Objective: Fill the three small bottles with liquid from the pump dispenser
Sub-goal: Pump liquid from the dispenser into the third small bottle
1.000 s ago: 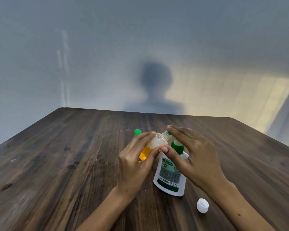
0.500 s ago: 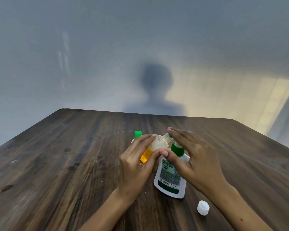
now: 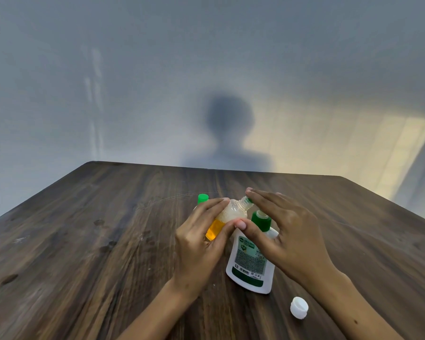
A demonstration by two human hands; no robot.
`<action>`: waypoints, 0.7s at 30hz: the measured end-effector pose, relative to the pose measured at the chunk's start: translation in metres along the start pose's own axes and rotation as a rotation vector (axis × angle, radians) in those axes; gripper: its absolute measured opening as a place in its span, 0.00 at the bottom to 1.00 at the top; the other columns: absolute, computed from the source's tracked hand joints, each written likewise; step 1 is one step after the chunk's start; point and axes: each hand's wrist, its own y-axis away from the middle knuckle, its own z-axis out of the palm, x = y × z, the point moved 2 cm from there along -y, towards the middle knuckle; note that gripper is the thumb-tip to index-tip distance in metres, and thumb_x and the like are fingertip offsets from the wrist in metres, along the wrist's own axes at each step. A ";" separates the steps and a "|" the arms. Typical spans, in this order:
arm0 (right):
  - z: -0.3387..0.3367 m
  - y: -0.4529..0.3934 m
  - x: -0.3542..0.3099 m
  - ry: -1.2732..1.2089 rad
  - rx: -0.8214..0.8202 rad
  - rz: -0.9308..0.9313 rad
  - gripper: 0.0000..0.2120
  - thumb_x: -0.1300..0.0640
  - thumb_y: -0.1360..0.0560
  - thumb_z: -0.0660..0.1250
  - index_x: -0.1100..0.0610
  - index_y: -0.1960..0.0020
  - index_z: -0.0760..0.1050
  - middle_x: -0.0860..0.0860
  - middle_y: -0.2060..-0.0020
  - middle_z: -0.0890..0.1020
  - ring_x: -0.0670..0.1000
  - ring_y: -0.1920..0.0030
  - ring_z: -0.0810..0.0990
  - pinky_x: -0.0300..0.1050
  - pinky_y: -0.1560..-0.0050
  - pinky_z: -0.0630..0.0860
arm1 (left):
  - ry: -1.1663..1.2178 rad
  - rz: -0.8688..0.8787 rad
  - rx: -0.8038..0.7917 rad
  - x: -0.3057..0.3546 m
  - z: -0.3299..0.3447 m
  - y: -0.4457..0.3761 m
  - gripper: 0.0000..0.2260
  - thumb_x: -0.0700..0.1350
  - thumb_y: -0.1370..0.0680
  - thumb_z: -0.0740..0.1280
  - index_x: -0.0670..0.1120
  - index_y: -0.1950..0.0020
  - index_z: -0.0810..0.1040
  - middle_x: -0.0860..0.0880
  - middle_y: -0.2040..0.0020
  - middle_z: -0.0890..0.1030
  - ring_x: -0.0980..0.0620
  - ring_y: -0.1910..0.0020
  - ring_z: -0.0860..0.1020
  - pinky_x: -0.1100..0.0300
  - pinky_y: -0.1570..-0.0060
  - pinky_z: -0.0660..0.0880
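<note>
While my left hand (image 3: 199, 244) grips a small bottle (image 3: 227, 218), tilted with its open neck against the pump's nozzle, I judge the filling to be partway through. Orange liquid sits in the lower part of this bottle and froth clings above it, so it looks roughly half full. My fingers and thumb are closed around its body, clear of the table (image 3: 84, 241).

My right hand (image 3: 287, 236) lies flat across the pump (image 3: 252, 263), fingers stretched over the green head and thumb curled in toward the bottle; it presses down on the head rather than gripping it, as far as I can see. The pump stands upright on the table, right in front of me.

Counting: one pump. One small bottle is plainly in my hand. Behind my left hand a green cap (image 3: 203, 198) shows, seemingly on top of a second bottle, whose body is mostly hidden, so I cannot tell how full it is. A third bottle I cannot find; it may be hidden behind my hands. One white cap (image 3: 299, 307) lies loose near my right wrist, probably this bottle's.

Left to do, as I judge it: top this one up, cap it, and see to whatever else is unfilled.
</note>
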 end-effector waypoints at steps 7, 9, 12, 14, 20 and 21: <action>-0.001 -0.002 0.002 -0.027 -0.002 -0.003 0.35 0.29 0.26 0.53 0.56 0.37 0.78 0.48 0.42 0.81 0.47 0.43 0.79 0.44 0.44 0.75 | 0.001 0.007 0.011 -0.001 0.000 -0.001 0.16 0.47 0.24 0.68 0.38 0.42 0.81 0.46 0.45 0.82 0.58 0.42 0.78 0.66 0.43 0.75; -0.001 -0.002 0.000 -0.016 0.007 -0.008 0.35 0.29 0.26 0.52 0.56 0.38 0.79 0.48 0.43 0.81 0.47 0.44 0.79 0.40 0.45 0.73 | 0.002 0.010 0.004 -0.001 0.001 0.000 0.17 0.48 0.23 0.68 0.37 0.42 0.81 0.45 0.45 0.82 0.56 0.42 0.79 0.64 0.43 0.76; 0.001 0.001 -0.002 0.013 0.002 -0.005 0.36 0.29 0.26 0.52 0.55 0.39 0.79 0.48 0.43 0.82 0.47 0.44 0.79 0.38 0.44 0.70 | 0.010 0.008 -0.009 -0.001 0.001 0.000 0.18 0.49 0.23 0.68 0.37 0.42 0.81 0.45 0.45 0.82 0.55 0.42 0.79 0.62 0.44 0.77; 0.000 0.003 -0.001 0.007 -0.007 -0.003 0.36 0.29 0.26 0.52 0.55 0.37 0.78 0.48 0.42 0.81 0.47 0.43 0.79 0.39 0.44 0.70 | -0.001 0.014 -0.009 -0.001 0.000 0.001 0.17 0.49 0.24 0.68 0.37 0.42 0.81 0.46 0.44 0.82 0.56 0.42 0.79 0.63 0.44 0.76; -0.003 -0.001 0.001 0.004 -0.017 -0.008 0.36 0.30 0.25 0.51 0.55 0.36 0.77 0.48 0.40 0.80 0.46 0.41 0.78 0.40 0.41 0.70 | -0.007 0.006 0.009 -0.001 -0.001 0.000 0.16 0.46 0.25 0.69 0.38 0.42 0.81 0.47 0.44 0.82 0.59 0.42 0.78 0.65 0.44 0.76; -0.003 -0.001 0.000 0.001 -0.011 -0.012 0.36 0.29 0.25 0.51 0.55 0.36 0.77 0.48 0.41 0.80 0.46 0.42 0.78 0.40 0.42 0.70 | -0.005 0.006 0.010 -0.001 -0.001 0.000 0.16 0.47 0.25 0.69 0.38 0.42 0.81 0.47 0.44 0.82 0.59 0.42 0.78 0.65 0.44 0.76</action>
